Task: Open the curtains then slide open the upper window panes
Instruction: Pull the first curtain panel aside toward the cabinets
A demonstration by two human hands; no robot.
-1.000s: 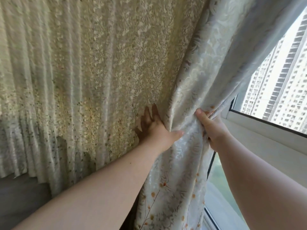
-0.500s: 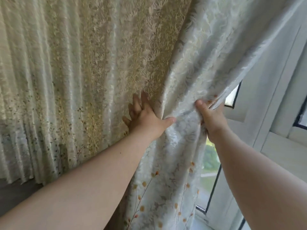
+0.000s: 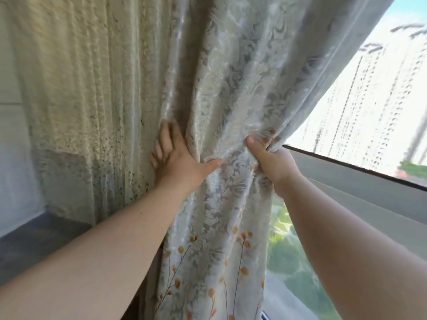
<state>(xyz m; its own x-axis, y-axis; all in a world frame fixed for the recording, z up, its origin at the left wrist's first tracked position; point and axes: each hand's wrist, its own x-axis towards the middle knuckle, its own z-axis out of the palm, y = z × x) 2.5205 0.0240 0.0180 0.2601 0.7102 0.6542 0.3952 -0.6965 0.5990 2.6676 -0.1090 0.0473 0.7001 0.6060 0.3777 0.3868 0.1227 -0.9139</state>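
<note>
There is only the one head-worn view: it looks forward along both bare forearms, very close to the curtain (image 3: 221, 93), with the window (image 3: 374, 107) off to its right.

A dark grey window ledge (image 3: 39, 241) runs along the lower left, below the hanging curtain (image 3: 76, 112). The curtain's hem reaches down to its back edge. Its near part lies bare.

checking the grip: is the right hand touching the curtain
Touching. The head view shows the right hand closed on a bunched fold of the curtain.
</note>
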